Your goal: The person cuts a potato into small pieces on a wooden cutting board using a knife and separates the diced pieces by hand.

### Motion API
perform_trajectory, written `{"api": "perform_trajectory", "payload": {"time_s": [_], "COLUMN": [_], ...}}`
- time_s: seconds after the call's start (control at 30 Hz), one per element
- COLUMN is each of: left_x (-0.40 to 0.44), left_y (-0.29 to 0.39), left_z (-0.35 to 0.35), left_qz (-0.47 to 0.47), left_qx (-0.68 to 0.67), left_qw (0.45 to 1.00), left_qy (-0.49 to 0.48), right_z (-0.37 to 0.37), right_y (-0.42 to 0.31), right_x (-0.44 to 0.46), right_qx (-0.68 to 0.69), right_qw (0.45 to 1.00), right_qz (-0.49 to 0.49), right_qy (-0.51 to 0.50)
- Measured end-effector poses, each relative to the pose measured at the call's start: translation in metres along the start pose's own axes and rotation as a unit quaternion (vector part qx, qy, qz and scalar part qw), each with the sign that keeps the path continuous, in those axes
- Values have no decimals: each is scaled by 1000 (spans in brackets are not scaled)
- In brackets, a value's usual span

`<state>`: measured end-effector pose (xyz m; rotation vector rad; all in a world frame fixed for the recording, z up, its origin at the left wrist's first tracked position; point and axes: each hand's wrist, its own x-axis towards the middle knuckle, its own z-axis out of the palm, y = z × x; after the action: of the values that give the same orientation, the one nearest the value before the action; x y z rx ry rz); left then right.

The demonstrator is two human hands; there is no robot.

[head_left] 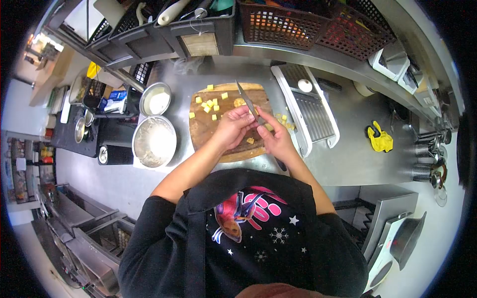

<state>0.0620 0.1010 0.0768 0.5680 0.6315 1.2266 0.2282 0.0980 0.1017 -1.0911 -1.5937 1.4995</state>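
Observation:
My right hand (276, 140) is closed around a knife (244, 94). The blade slants up and left over a wooden cutting board (201, 131), and the dark handle end shows below my hand. Close beside the blade is my left hand (235, 130), its fingers drawn together; anything between them is too small to make out. Several yellow cubes (208, 104) lie on the board's left half. A browned, round yellow piece (239, 103) sits behind my fingers, and a smaller scrap (250, 141) lies in front. More yellow bits (283, 119) are at the right edge, partly hidden.
Left of the board stand two metal bowls, a smaller one (155, 99) and a larger one (154, 141). A white-framed, ribbed metal slicer-like board (314, 110) lies to the right. Farther right is a yellow-and-black cloth or glove (380, 138). Brown baskets (280, 27) line the overhead shelf.

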Motion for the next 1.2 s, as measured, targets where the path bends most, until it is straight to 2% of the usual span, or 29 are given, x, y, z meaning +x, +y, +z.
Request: {"api": "perform_trajectory", "payload": {"time_s": [0.07,0.17,0.47,0.57,0.6,0.63,0.67,0.7,0.73,0.8,0.9,1.0,1.03,1.13,1.2], "left_x": [-1,0,1,-4,-4,-4,-2,6,15,18,7,-8,-10,-7,-3], "left_y": [0,-3,-11,-7,2,19,34,41,44,60,53,48,40,15,8], "left_z": [0,-6,-30,-30,-29,-30,-37,-66,-93,-93,-88,-68,-68,-70,-74], "left_qz": [0,-3,-84,-119,-108,-96,-85,-76,-68,-116,98,35,8,56,29], "left_qx": [4,11,-49,-52,123,294,456,616,753,774,767,721,716,768,773], "left_qw": [1000,1000,994,992,985,945,873,764,626,594,600,689,698,632,628], "left_qy": [-7,-11,-40,2,53,103,150,176,193,187,208,71,22,-87,-79], "right_z": [0,5,10,0,-4,-12,-21,-29,-36,-42,-49,-55,-53,-48,-50], "right_y": [-3,2,16,27,26,36,48,55,63,76,86,92,93,90,92], "right_x": [-2,-1,5,10,10,11,12,12,11,10,8,10,8,6,8], "right_qx": [34,85,113,214,187,166,146,136,126,105,74,90,76,47,25], "right_qw": [999,996,989,961,960,963,965,965,963,962,964,947,952,964,966], "right_qz": [40,38,91,174,208,210,213,222,233,245,246,297,280,240,240], "right_qy": [-6,0,-5,-30,2,17,33,41,47,56,65,76,97,104,93]}}
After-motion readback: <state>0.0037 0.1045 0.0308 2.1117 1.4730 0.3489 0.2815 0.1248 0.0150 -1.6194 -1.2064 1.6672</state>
